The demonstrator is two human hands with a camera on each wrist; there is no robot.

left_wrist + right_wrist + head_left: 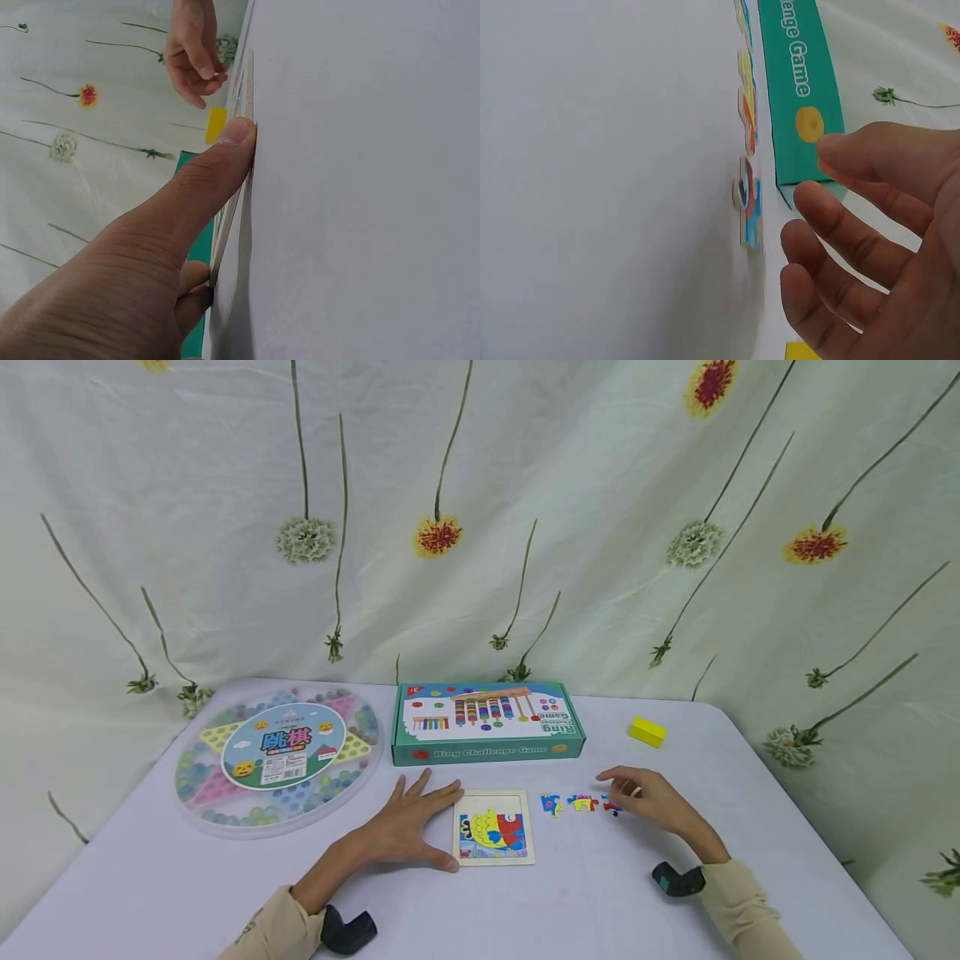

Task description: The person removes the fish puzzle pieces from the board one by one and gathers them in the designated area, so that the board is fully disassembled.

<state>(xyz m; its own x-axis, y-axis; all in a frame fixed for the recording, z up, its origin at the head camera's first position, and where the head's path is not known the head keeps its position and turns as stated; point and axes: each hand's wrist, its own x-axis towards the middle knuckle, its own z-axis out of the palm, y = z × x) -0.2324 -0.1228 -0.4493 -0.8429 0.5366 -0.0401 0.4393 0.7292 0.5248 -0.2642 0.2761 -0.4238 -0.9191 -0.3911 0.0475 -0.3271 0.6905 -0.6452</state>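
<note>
A small square puzzle board (493, 862) with a light wooden frame lies on the table; a yellow-and-red fish picture fills its lower part. My left hand (401, 827) is spread at the board's left side, thumb at the near corner and index fingertip at the far corner. In the left wrist view the thumb (202, 176) lies along the near edge. To the right of the board is a row of loose puzzle pieces (582, 802). Over the row's right end hovers my right hand (651, 797), fingers loosely bent, apart from the nearest piece (751, 214).
Behind the board stands a green Ring Challenge Game box (487, 752). A round Chinese checkers set (352, 793) with marbles is at the left. A yellow block (647, 732) lies at the back right, and a flowered cloth (600, 610) hangs behind the table.
</note>
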